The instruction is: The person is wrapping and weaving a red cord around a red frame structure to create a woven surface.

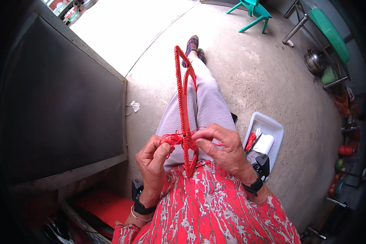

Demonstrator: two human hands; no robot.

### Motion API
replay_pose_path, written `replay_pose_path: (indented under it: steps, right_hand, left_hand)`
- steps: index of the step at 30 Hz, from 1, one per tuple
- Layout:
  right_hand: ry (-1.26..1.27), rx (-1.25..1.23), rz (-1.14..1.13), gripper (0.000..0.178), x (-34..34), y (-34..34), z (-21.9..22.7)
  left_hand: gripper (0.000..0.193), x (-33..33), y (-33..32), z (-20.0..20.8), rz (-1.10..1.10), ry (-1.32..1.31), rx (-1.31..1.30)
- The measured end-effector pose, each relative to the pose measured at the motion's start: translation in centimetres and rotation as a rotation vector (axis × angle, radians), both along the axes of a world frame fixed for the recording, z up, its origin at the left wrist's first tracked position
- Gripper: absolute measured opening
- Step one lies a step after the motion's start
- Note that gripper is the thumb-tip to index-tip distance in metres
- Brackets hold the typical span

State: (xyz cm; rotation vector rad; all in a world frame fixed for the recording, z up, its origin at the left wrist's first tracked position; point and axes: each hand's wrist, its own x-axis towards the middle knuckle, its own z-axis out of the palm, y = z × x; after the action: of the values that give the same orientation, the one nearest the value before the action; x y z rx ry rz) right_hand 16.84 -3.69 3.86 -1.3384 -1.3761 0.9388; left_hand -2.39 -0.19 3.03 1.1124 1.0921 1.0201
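A long red frame (182, 101), its edge closely wrapped or knotted with cord, stands over my lap and stretches toward my feet. To its left, my left hand (152, 156) pinches a loose bundle of thin red cord (173, 139) between thumb and fingers. My right hand (221, 144) is on the other side, thumb and forefinger closed close against the frame. Strands of red cord run by its fingertips, but what exactly lies between them is too small to make out. Cord loops cross the frame between both hands.
A white plastic tray (277, 130) on the floor at my right holds a white roll or sheet (265, 143) and red cord (251, 140). A dark panel (65, 105) stands at left. A green chair (254, 14) and a metal pot (315, 61) are farther off.
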Motion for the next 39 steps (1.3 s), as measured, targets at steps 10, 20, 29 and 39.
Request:
replay_pose_path:
  steps: [10, 20, 29, 39]
  right_hand:
    - [-0.11, 0.15, 0.105, 0.027, -2.5, 1.7, 0.5]
    - [-0.064, -0.133, 0.326, 0.028, -1.7, 2.7, 2.1]
    - [0.027, -0.159, 0.386, 0.017, -1.4, 3.2, 1.6]
    - [0.468, -0.07, 0.014, 0.021, 3.5, 0.3, 1.2]
  left_hand:
    - [0.015, 0.2, -0.5, 1.1, -0.007, 0.113, 0.203]
    - [0.008, -0.4, 0.4, 1.3, -0.105, 0.24, 0.481]
    - [0.013, -0.1, 0.5, 1.9, -0.124, 0.293, 0.516]
    - [0.021, -0.3, 0.7, -0.4, 0.018, -0.05, 0.136]
